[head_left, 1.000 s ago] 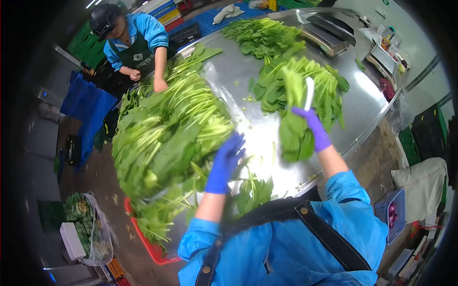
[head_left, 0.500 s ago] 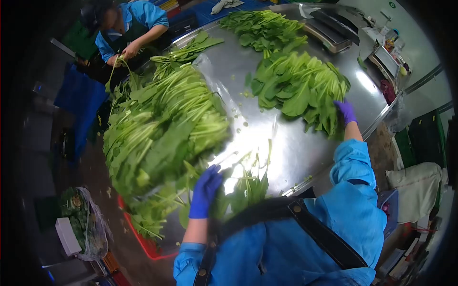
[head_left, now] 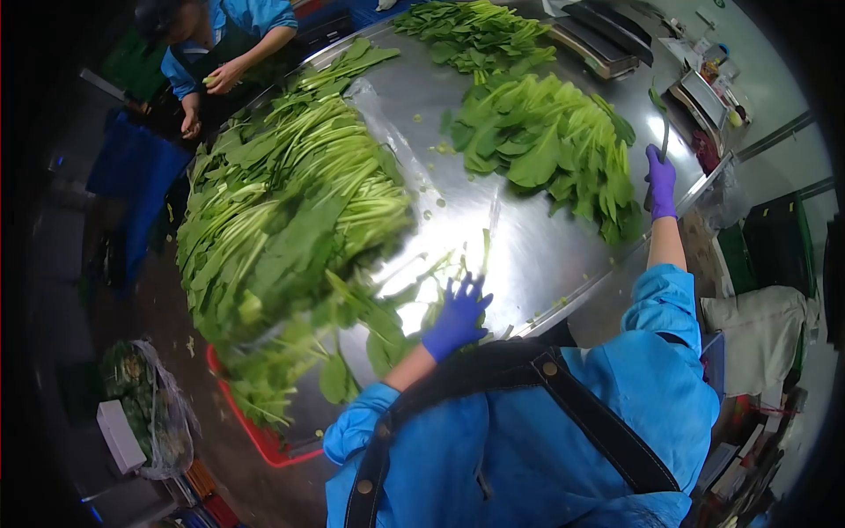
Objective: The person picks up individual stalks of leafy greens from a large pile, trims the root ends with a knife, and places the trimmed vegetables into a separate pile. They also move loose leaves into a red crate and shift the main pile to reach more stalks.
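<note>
My left hand [head_left: 459, 317], in a purple glove, is open with fingers spread above loose leaf stems [head_left: 436, 290] near the table's front edge. On the right, my gloved right hand [head_left: 660, 180] is closed around a thin, dark, curved knife-like tool [head_left: 665, 136] that points away from me. Its exact kind is not clear. Just left of that hand lies a bunched row of leafy greens [head_left: 554, 145], stems toward the right. A much larger heap of leafy greens [head_left: 299, 202] covers the table's left side.
The metal table [head_left: 546, 255] carries more greens [head_left: 475, 35] at the back, beside a scale [head_left: 598, 48]. A crumpled plastic sheet [head_left: 387, 132] borders the big heap. A red crate [head_left: 255, 436] stands below the front left. Across the table a co-worker [head_left: 224, 44] works bare-handed.
My right hand has left the bunched greens, moved right and now grips the knife-like tool. My left hand has moved right, away from the big heap, with its fingers spread.
</note>
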{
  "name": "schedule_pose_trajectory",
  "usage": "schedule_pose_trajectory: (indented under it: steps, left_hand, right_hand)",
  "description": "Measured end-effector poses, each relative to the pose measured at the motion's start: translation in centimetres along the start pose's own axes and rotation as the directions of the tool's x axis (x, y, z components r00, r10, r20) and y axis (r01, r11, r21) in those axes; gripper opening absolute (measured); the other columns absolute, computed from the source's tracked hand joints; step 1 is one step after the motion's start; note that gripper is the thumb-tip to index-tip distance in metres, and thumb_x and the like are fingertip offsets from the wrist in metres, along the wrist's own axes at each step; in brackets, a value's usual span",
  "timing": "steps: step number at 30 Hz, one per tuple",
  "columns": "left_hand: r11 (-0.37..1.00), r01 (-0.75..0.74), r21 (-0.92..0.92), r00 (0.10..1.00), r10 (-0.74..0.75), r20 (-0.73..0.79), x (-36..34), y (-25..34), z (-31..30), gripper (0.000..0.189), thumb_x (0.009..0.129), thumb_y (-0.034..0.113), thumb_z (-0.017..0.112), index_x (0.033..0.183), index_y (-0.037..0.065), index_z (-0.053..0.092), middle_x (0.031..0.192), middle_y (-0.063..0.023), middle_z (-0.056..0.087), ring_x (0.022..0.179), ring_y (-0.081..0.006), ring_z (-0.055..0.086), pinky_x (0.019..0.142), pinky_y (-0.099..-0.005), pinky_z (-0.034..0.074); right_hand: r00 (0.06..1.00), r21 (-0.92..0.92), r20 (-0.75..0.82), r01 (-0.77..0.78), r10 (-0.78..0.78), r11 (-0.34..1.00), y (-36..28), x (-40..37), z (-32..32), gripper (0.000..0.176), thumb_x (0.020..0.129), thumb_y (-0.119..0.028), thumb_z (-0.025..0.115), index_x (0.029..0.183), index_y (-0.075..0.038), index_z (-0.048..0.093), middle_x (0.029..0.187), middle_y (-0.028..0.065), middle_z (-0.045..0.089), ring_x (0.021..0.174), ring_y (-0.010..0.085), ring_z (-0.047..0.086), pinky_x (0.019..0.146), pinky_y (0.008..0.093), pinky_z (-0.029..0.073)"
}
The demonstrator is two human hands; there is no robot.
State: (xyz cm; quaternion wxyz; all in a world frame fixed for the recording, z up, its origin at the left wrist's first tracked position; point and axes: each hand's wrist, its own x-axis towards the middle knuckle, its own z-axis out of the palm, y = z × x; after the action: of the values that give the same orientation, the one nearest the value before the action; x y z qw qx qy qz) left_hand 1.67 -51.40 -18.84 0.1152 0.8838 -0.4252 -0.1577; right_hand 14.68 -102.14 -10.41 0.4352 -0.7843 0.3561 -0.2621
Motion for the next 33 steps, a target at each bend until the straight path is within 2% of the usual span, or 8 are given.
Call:
schedule_pose_trajectory:
  steps: [4,5,12,16,19,21,28,33]
  left_hand:
    - [0.981,0.193,-0.026,0.972,-0.195,-0.129,-2.6,-1.5,2.3,0.058,0.071,0.030,0.058,0.126,0.012,0.049,0.142,-0.0128,0.032,0.136,-0.0359,0.018,0.105,-0.0636,0.006]
    - [0.990,0.139,0.035,0.952,-0.123,-0.279,-3.8,-2.6,3.4,0.050,0.073,0.027,0.056,0.120,0.009,0.050,0.138,-0.0138,0.036,0.129,-0.0415,0.027,0.098,-0.0686,0.016]
    - [0.949,0.303,-0.088,0.915,-0.316,-0.250,-14.8,-7.3,2.1,0.055,0.070,0.018,0.057,0.123,0.009,0.049,0.136,-0.0140,0.040,0.126,-0.0388,0.034,0.102,-0.0491,0.027]
    - [0.827,0.562,-0.001,0.824,-0.560,-0.083,-23.0,-12.0,0.6,0.062,0.062,0.012,0.060,0.123,0.010,0.049,0.128,-0.0133,0.046,0.125,-0.0374,0.035,0.102,-0.0497,0.028]
    - [0.768,0.599,0.226,0.798,-0.548,-0.252,-29.2,-15.3,2.1,0.062,0.058,0.008,0.061,0.120,0.010,0.052,0.127,-0.0116,0.048,0.127,-0.0356,0.033,0.105,-0.0514,0.022]
    - [0.752,0.630,0.195,0.770,-0.572,-0.282,-29.2,-13.9,1.0,0.050,0.059,0.006,0.060,0.109,0.009,0.057,0.125,-0.0117,0.049,0.124,-0.0369,0.035,0.104,-0.0518,0.024]
    - [0.849,0.520,-0.090,0.663,-0.468,-0.585,-20.9,-6.8,-1.2,0.029,0.065,0.006,0.059,0.094,0.006,0.057,0.123,-0.0139,0.051,0.116,-0.0378,0.041,0.098,-0.0487,0.031]
    - [0.946,0.245,-0.212,0.773,-0.322,-0.547,-17.0,-3.8,-3.2,0.026,0.078,0.013,0.052,0.102,0.010,0.062,0.116,-0.0113,0.058,0.111,-0.0324,0.050,0.096,-0.0450,0.035]
  right_hand:
    - [0.998,0.046,-0.032,-0.052,0.053,0.998,3.0,-1.8,-2.7,0.043,0.081,-0.038,0.062,0.110,-0.006,0.064,0.091,0.0028,0.065,0.055,0.0133,0.051,0.049,0.0269,0.041]
    - [0.995,0.087,-0.045,-0.090,0.094,0.992,4.3,-2.0,-3.3,0.042,0.081,-0.037,0.062,0.109,-0.005,0.064,0.089,0.0024,0.065,0.053,0.0130,0.050,0.049,0.0267,0.041]
    - [0.961,-0.021,-0.076,-0.269,0.267,0.963,11.4,-5.3,-5.5,0.036,0.077,-0.030,0.064,0.100,-0.002,0.065,0.074,0.0069,0.059,0.049,0.0164,0.048,0.048,0.0300,0.041]
    - [0.935,0.037,0.068,-0.352,0.349,0.935,16.7,-5.4,-3.3,0.031,0.075,-0.023,0.064,0.095,0.000,0.060,0.070,0.0110,0.056,0.049,0.0201,0.051,0.045,0.0322,0.041]
    - [0.949,0.104,0.077,-0.312,0.305,0.944,16.5,-6.3,-2.5,0.031,0.075,-0.019,0.062,0.097,0.001,0.054,0.071,0.0139,0.056,0.049,0.0227,0.052,0.042,0.0342,0.041]
    - [0.954,0.031,0.076,-0.294,0.291,0.955,16.1,-5.6,-2.9,0.034,0.076,-0.017,0.061,0.101,0.002,0.049,0.074,0.0155,0.056,0.048,0.0241,0.052,0.042,0.0349,0.042]
    - [0.897,0.050,0.141,-0.429,0.418,0.902,17.7,-3.5,-1.3,0.039,0.071,-0.024,0.068,0.095,0.004,0.057,0.072,0.0162,0.059,0.051,0.0244,0.054,0.044,0.0359,0.043]
    - [0.870,-0.087,0.083,-0.479,0.485,0.874,18.6,-2.3,0.3,0.041,0.068,-0.027,0.071,0.087,0.008,0.064,0.072,0.0177,0.063,0.056,0.0259,0.059,0.052,0.0386,0.046]
